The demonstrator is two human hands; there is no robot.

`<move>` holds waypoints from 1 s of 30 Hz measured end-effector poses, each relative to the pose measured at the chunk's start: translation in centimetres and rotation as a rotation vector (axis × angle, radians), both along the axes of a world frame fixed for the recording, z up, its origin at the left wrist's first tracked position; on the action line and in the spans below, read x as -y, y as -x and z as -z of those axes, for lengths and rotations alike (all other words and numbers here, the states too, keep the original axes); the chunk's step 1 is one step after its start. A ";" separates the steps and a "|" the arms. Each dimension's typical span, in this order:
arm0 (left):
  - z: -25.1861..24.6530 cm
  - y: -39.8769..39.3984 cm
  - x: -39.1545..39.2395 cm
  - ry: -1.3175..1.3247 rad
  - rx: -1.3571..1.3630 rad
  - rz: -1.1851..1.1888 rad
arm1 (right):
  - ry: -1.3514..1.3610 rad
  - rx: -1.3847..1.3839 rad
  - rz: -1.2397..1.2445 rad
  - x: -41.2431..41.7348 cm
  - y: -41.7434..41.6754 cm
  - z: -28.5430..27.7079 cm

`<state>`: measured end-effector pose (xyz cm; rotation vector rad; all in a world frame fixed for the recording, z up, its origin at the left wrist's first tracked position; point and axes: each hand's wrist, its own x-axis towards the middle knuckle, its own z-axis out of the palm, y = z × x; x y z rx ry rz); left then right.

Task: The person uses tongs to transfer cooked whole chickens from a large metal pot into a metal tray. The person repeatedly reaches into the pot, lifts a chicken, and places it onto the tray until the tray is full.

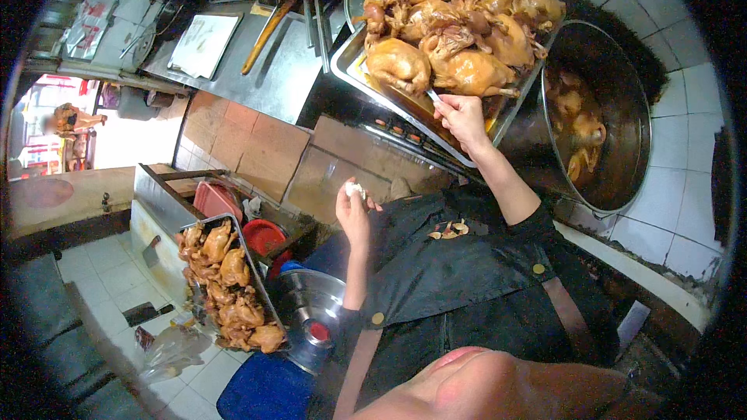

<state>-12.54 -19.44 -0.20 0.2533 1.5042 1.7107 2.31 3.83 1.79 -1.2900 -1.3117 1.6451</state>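
Observation:
My right hand (461, 119) grips the light-coloured handle of a utensil (433, 95), whose far end goes down beside a cooked whole chicken (398, 66). That chicken lies at the near corner of a large metal tray (440, 135) heaped with glossy brown cooked poultry (475, 70). Lower and to the left, in front of the dark apron (443, 268), my left hand (353, 210) holds a crumpled white thing (355, 189), perhaps a cloth or tissue. Which kind of utensil is in my right hand cannot be told, since its tip is hidden.
A deep pot (645, 128) with poultry in dark liquid stands right of the tray. Another tray (262, 283) of cooked birds is at lower left, by a metal basin (332, 297) and a blue stool (259, 388). A wooden-handled utensil (268, 35) lies on the steel counter (257, 84). A person (76, 118) is far left.

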 end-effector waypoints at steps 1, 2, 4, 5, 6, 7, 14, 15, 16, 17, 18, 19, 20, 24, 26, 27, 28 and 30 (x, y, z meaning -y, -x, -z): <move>0.3 0.0 0.0 0.001 -0.004 0.012 | -0.040 0.023 0.017 0.0 0.0 -0.1; 0.5 -0.1 0.1 -0.001 0.000 0.017 | -0.044 0.061 -0.017 -0.1 -0.3 -0.1; 0.5 -0.4 -0.2 -0.009 0.011 0.033 | -0.099 0.094 -0.022 -0.5 -0.5 0.0; 0.6 -0.5 -0.4 0.004 0.019 0.036 | -0.127 0.111 -0.023 -0.7 -0.7 0.1; 0.6 -0.6 -0.5 0.016 0.025 0.037 | -0.142 0.142 -0.054 -0.8 -0.9 -0.3; 0.7 -0.7 -0.7 0.028 0.031 0.038 | -0.102 0.149 -0.081 -0.9 -1.2 -0.6; 0.7 -1.2 -1.3 -0.020 0.005 0.084 | 0.041 0.140 -0.193 -0.6 -3.6 -2.9; 0.6 -1.3 -1.4 -0.015 -0.006 0.093 | 0.033 0.136 -0.180 -0.4 -3.7 -2.6; 0.6 -1.4 -1.5 -0.011 -0.017 0.102 | 0.025 0.131 -0.168 -0.2 -3.9 -2.4; 0.5 -1.5 -1.6 -0.011 0.003 0.100 | 0.016 0.127 -0.155 -0.1 -4.1 -2.2; 0.5 -1.7 -1.7 -0.011 0.022 0.094 | 0.018 0.131 -0.162 0.1 -4.1 -2.1; 0.5 -1.8 -1.7 -0.011 0.041 0.089 | 0.019 0.136 -0.170 0.3 -4.3 -2.1; 0.4 -1.9 -1.7 -0.004 0.037 0.096 | 0.021 0.140 -0.176 0.5 -4.4 -2.0; 0.3 -2.3 -2.0 -0.007 0.027 0.103 | 0.059 0.143 -0.200 1.4 -6.1 -2.7; 0.3 -2.5 -2.1 -0.017 0.031 0.103 | 0.029 0.184 -0.214 1.9 -7.1 -2.7; 0.0 -2.7 -2.2 -0.020 0.036 0.104 | 0.015 0.205 -0.220 2.2 -7.7 -2.8; -0.2 -2.8 -2.3 -0.022 0.041 0.105 | 0.004 0.252 -0.221 2.5 -8.6 -2.9; -0.4 -3.0 -2.5 0.002 0.021 0.109 | 0.001 0.207 -0.209 3.4 -9.5 -3.4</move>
